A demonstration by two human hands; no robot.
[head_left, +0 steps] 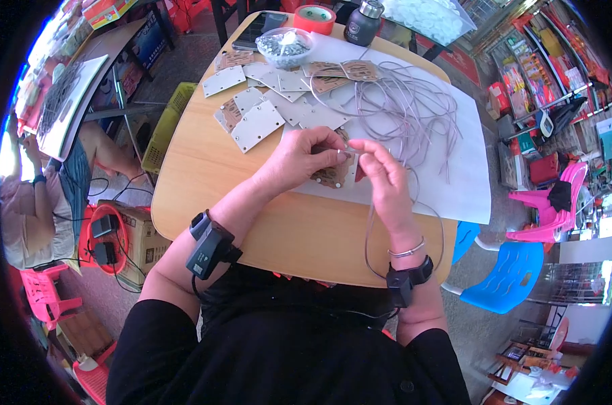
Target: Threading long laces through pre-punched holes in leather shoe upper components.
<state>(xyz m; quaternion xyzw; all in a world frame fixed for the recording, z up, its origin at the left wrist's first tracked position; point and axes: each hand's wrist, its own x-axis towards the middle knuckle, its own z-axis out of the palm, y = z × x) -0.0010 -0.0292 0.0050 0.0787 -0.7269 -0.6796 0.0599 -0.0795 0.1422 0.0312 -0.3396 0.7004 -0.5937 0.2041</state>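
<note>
My left hand [299, 158] and my right hand [387, 179] meet over the middle of the table, fingertips almost touching. The thumb and forefinger of my left hand are pinched together on something too small to make out. My right hand's thumb and forefinger close on a thin greyish cord [368, 233], whose loop hangs toward the table's near edge. Just below the fingertips sits a small brown-patterned board [329, 177] with white pegs, partly covered by my hands. Beyond them, several pale square boards [258, 126] lie in an overlapping heap.
A tangle of the same cord [404, 108] spreads over a white sheet [471, 185]. At the table's far side are a clear bowl [285, 48] of small grey pieces, red tape [314, 19], a dark bottle [364, 23] and a phone [260, 30]. A blue chair [505, 277] stands right; another person sits left.
</note>
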